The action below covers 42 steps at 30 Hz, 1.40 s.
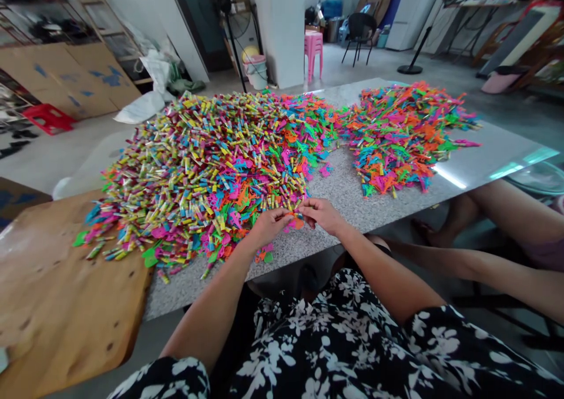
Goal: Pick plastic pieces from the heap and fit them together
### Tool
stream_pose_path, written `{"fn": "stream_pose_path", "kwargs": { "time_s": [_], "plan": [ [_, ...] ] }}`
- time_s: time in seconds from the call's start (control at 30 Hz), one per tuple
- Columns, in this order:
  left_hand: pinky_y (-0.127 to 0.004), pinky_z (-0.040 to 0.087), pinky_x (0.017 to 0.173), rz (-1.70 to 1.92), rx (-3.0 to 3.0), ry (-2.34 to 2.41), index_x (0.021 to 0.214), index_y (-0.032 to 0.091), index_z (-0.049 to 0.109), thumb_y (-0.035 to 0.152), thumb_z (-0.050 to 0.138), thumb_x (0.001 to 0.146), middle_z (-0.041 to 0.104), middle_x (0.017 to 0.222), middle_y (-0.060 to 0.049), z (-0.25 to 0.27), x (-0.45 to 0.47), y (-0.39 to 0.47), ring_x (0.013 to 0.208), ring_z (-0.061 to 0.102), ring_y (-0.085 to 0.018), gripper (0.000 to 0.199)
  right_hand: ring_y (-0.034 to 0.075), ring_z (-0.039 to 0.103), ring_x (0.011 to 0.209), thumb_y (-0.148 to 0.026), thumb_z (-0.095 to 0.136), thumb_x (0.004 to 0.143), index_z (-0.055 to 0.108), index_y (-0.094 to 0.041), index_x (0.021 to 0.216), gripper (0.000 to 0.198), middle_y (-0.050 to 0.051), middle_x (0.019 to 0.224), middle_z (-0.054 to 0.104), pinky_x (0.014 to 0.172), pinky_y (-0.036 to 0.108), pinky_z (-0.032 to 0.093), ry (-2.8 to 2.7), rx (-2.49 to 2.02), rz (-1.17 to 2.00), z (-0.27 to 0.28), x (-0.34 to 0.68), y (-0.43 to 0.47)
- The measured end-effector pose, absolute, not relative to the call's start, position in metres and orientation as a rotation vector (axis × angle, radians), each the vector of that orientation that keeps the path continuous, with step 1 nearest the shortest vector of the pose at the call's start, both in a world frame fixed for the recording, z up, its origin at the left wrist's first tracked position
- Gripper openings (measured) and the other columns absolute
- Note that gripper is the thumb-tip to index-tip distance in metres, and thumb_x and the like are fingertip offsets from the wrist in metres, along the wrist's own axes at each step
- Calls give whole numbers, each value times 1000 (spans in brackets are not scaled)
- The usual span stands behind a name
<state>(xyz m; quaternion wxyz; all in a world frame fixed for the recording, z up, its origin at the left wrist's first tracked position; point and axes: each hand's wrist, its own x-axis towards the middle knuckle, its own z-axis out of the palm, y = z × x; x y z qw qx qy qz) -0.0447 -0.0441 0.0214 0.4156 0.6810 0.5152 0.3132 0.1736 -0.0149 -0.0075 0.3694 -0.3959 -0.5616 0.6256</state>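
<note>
Loose piles, a near edge and one tiny piece in a two-handed pinch

I'm on the head feed, and the table [339, 181] comes first: speckled, crowded, its near edge right over the person's lap. Anything that slides off there, I'd guess, vanishes among legs and shadow.

Onto the left pile [207, 152], the biggest heap: yellow-banded tubes over bright plastic bits, sloping down to the hands. It's loosely stacked, so a wrist knocking its foot could bring on a slump. Over at the left corner, the board [66, 281] catches some of the spill's fringe; a slump that way could carry more across.

Now the right pile [396, 140], meeting the left one at the back, with bare table between them in front. One wide arm sweep, I reckon, and the two get mixed.

Here come the hands, side by side at the left pile's foot. Left grip [268, 225] and right grip [324, 214] are both narrow, fingertips together, pinching what looks like one small thing.

Just below the left grip lie stray bits [267, 257], close to that edge; a brushing forearm could tip them over.

And the piece [298, 223] itself, between the fingertips: orange shows, fingers hide the rest. A slip could flick it into matching colours.
</note>
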Motion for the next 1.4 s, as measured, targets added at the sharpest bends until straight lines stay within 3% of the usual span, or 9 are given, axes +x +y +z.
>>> {"fn": "stream_pose_path", "kwargs": {
  "time_s": [0.3,0.53,0.6,0.7,0.8,0.87,1.03,1.2,1.4],
  "plan": [
    [-26,39,63,696,1658,1250,82,22,76,50,71,88,64,70,1,3,-36,-49,66,52,-16,30,9,46,40,-47,79,83,68,-19,91,31,-6,56,59,40,21,37,-1686,-1062,1884,-3,206,-7],
    [-27,36,55,597,1526,1210,75,21,70,62,67,91,54,60,2,-26,-18,-43,55,46,-14,45,9,48,41,-46,81,81,71,-18,87,30,-6,55,61,39,20,37,-1768,-1115,1999,-11,233,-8],
    [-28,38,58,654,1555,1306,74,21,70,60,66,93,59,64,0,-24,-15,-30,59,52,-17,44,10,49,42,-44,83,79,71,-17,83,29,-4,55,61,39,21,38,-1724,-1229,1890,-8,249,4],
    [-30,46,71,804,1655,1508,85,22,74,47,69,94,72,81,-5,-18,-13,-6,76,65,-23,27,10,50,44,-45,83,79,68,-19,80,30,-3,57,59,38,20,38,-1267,-1337,1468,-2,276,32],
    [-35,49,85,788,1759,1681,96,22,74,40,71,93,76,98,-10,-21,-7,14,92,69,-27,18,10,57,53,-54,69,90,65,-21,96,34,0,76,68,44,18,43,-744,-1209,1081,0,288,59],
    [-37,49,93,701,1852,1759,101,22,74,42,73,92,75,108,-13,-27,1,22,102,69,-30,23,10,62,58,-56,64,93,63,-23,105,36,2,91,73,47,18,47,-675,-1192,1031,-5,280,68],
    [-45,49,98,448,2108,1915,120,19,73,52,72,93,70,125,-22,-39,18,32,116,67,-39,42,13,67,64,-45,59,99,68,-18,101,29,9,98,76,54,21,50,-1395,-1573,1099,-30,224,70],
    [-48,50,97,240,2242,1865,128,20,70,39,74,90,67,131,-22,-42,9,32,117,67,-41,42,25,75,99,-31,62,98,76,-15,98,21,14,102,79,81,29,54,-1832,-1777,901,-41,177,76],
    [-46,48,104,259,2281,1785,128,20,70,28,73,88,66,132,-20,-39,-8,17,126,61,-39,41,34,70,121,-37,72,94,76,-22,125,34,16,123,77,94,35,53,-2159,-1792,754,-39,163,74]
  ]
}}
